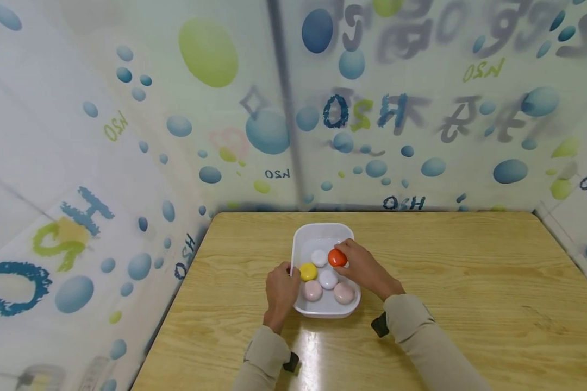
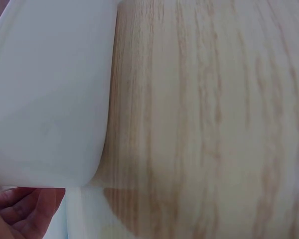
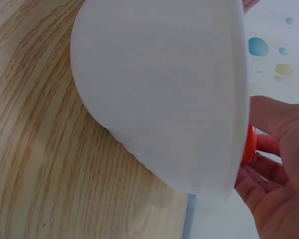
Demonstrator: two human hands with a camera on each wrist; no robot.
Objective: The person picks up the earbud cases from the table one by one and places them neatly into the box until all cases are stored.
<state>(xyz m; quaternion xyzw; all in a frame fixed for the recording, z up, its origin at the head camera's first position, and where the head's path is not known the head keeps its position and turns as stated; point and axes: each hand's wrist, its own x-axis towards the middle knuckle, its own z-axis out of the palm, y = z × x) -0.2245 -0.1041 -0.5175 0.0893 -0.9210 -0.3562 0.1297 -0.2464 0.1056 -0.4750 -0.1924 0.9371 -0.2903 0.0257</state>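
A white rectangular tray (image 1: pixel 323 314) with rounded corners stands on the table. My left hand (image 1: pixel 281 288) grips the tray's left rim. In the left wrist view, some of that hand's fingers (image 2: pixel 32 211) show past the tray wall. My right hand (image 1: pixel 367 267) pinches a glossy orange-red rounded piece (image 1: pixel 337 257) over the tray's right side; the right wrist view shows this red piece (image 3: pixel 249 145) partly hidden by the tray. Inside the tray lie a yellow rounded piece (image 1: pixel 308 272), two white ones (image 1: pixel 319 258) and two pale pink ones (image 1: pixel 344 293).
The wooden table (image 1: pixel 460 271) reaches well out to the right of the tray. Patterned walls (image 1: pixel 254 125) stand behind and at the left of it. A dark device (image 1: pixel 380 325) is worn at each wrist.
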